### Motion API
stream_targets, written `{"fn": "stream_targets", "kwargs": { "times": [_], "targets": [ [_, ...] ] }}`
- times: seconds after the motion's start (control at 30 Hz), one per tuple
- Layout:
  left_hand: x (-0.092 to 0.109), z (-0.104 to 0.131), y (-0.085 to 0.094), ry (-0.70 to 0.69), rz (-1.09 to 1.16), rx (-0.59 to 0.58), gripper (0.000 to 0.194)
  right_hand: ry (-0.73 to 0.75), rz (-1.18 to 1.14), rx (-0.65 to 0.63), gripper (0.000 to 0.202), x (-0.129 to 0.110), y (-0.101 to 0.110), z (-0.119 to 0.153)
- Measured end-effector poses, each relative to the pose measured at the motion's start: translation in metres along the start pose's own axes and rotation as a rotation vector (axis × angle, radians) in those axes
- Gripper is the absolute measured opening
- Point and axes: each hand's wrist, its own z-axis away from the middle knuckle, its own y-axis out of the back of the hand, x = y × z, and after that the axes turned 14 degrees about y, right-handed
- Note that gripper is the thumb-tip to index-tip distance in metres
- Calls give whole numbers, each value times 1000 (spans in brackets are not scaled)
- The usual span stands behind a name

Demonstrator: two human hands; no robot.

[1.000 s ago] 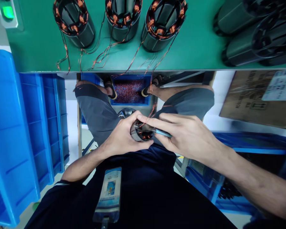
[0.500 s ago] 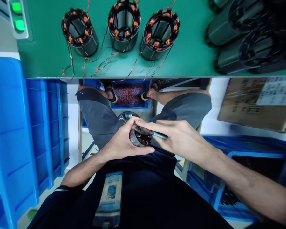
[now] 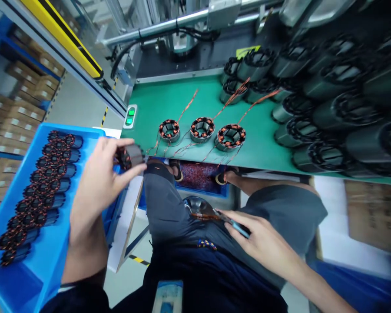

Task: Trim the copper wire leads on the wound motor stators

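Observation:
My left hand (image 3: 99, 178) is closed round a motor stator (image 3: 132, 157), a dark cylinder with copper windings, raised beside the blue bin (image 3: 94, 132). That bin holds rows of similar wound stators (image 3: 48, 187). Over my lap, my right hand (image 3: 252, 230) grips wire cutters (image 3: 237, 227) with blue-grey handles. A bundle of copper wire (image 3: 203, 216) lies at the cutters' jaws; whether they pinch it I cannot tell. Below is a shiny round metal dish or stool part (image 3: 197, 203), partly hidden. On the green bench stand three stators (image 3: 169, 130) with long loose copper wires.
More dark stators (image 3: 313, 152) are crowded on the right of the green bench (image 3: 146, 104). A box with two green lit buttons (image 3: 130, 116) sits at its left corner. Machine framing (image 3: 169, 32) stands behind. Under the bench, a blue tray (image 3: 200, 176) holds wire scraps between my feet.
My left hand has carried the stator from my lap up and left, toward the bin. The cutters have come away from it in my right hand. The view has swung up and left.

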Motion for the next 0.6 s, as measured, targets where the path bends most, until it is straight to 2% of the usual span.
{"fn": "stream_targets", "kwargs": {
  "times": [0.1, 0.2, 0.3, 0.37, 0.4, 0.47, 0.53, 0.6],
  "targets": [
    [12, -62, 7, -18, -302, -3, 54, 19, -23, -49, 42, -10, -7, -3],
    [25, -117, -7, -5, -486, -48, 54, 36, -28, -62, 44, -20, -9, -6],
    [31, -154, -24, -17, -604, -140, 53, 17, -60, -76, 45, -25, -10, -5],
    [29, -161, -31, -19, -610, -195, 59, -13, -78, -78, 45, -25, -11, -1],
    [28, -158, -33, -24, -580, -177, 65, -29, -83, -73, 45, -25, -13, 2],
    [26, -143, -36, -49, -452, -31, 75, -49, -94, -60, 45, -22, -17, 8],
    [28, -121, -42, -74, -282, 132, 69, -63, -104, -55, 44, -19, -22, 12],
    [36, -100, -56, -71, -179, 132, 59, -67, -105, -58, 42, -17, -28, 13]
  ]
}}
